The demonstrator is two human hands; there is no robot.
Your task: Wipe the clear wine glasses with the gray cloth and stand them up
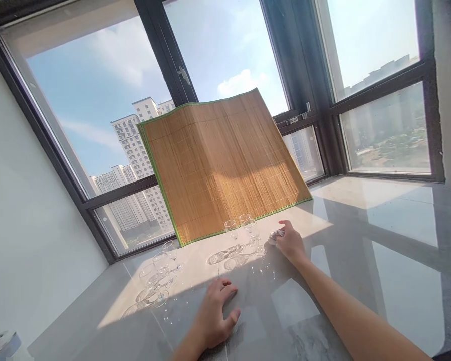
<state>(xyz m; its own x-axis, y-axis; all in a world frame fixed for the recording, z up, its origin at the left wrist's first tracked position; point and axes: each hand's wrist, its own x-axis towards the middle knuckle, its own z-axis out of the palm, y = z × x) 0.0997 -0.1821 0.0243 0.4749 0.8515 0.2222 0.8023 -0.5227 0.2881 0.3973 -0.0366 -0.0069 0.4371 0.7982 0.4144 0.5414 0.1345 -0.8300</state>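
Right hand (291, 243) closed on a small crumpled cloth (275, 236) at 12 o'clock, touching the counter (361, 260); left hand (214, 318) flat, fingers spread, holding nothing. Stemmed glasses (244, 228) just beside the cloth at 9 o'clock: likely toppled by 1 careless sideways wipe. Leaning bamboo mat (221, 160) behind, possibly sliding onto them.

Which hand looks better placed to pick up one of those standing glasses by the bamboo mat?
Probably the right hand: it lies beside the standing glasses, though already holding something small. The left hand rests flat, farther back.
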